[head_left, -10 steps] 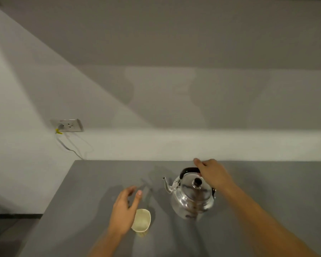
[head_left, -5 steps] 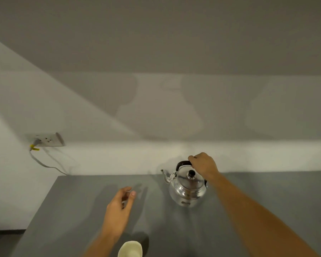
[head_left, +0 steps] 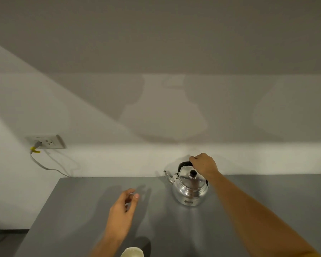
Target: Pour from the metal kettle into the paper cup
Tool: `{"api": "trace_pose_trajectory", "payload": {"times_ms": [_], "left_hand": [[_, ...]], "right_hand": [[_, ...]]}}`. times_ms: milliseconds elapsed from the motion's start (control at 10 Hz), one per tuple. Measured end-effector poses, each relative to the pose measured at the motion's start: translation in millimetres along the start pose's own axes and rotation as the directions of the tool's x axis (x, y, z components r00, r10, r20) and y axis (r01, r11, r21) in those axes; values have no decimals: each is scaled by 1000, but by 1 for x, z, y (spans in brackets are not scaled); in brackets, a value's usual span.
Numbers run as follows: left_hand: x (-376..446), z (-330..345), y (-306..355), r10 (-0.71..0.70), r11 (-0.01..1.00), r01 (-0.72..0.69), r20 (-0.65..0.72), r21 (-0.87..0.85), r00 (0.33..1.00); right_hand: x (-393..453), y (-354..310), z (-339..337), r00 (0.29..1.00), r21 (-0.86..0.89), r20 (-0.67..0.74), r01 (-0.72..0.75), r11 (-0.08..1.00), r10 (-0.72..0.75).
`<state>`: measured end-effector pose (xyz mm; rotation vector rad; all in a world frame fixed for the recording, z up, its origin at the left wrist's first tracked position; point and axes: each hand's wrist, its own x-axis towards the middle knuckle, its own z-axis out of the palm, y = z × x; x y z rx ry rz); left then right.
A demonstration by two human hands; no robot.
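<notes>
Metal kettle [head_left: 190,188] upright, spout leftward, right hand [head_left: 204,163] grip around handle, left hand [head_left: 121,214] spread, seemingly hovering.

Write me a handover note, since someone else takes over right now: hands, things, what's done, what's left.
Right hand: closed on the kettle handle; kettle stands upright on the table, spout pointing left.
Left hand: open, empty, above the table.
Cup: at the near edge of the view, near the left forearm, only its rim visible.
Done: kettle gripped.
Left: lift, bring the spout over the cup, pour.
</notes>
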<state>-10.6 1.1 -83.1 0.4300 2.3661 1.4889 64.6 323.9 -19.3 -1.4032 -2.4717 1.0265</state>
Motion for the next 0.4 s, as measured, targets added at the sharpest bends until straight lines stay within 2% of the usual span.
{"api": "trace_pose_trajectory", "payload": {"times_ms": [200, 300, 400], "left_hand": [[-3, -3, 8, 23, 999, -23, 5, 26, 1000], [-8, -5, 16, 42, 998, -43, 13, 52, 999], [-17, -8, 29, 72, 996, -73, 14, 47, 997]], "right_hand": [[0, 5, 5, 996, -66, 2, 90, 994, -90], [-13, 4, -4, 981, -160, -10, 192, 968, -196], [-41, -4, -14, 928, -243, -130, 312, 918, -350]]}}
